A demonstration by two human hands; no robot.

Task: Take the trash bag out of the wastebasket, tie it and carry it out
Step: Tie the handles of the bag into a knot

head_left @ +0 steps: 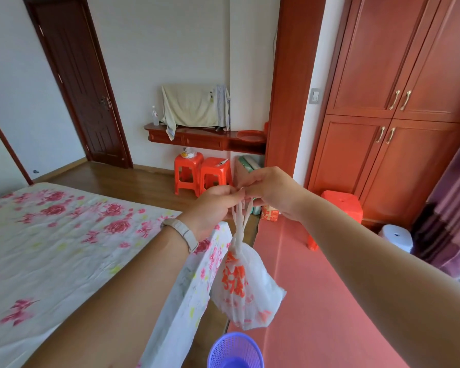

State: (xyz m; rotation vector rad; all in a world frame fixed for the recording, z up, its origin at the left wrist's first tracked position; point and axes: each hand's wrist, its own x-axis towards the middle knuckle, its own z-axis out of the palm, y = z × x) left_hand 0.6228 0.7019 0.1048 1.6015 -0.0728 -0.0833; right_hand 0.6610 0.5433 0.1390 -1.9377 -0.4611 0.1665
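Note:
A white plastic trash bag (246, 285) with orange print hangs in the air, above and clear of the purple mesh wastebasket (235, 350) at the bottom edge. The bag's handles are twisted into thin strands that rise to my hands. My left hand (214, 205), with a pale watch on its wrist, pinches the strands from the left. My right hand (271, 191) pinches them from the right. Both sets of fingertips meet at the top of the handles. The wastebasket looks empty from this angle.
A bed (64, 251) with a flowered sheet fills the left. Pink floor mat (316, 301) lies to the right. Red stools (202, 173) stand under a wall shelf ahead, and another red stool (343, 205) is by the wardrobe (398, 115). A dark door (83, 83) is shut at far left.

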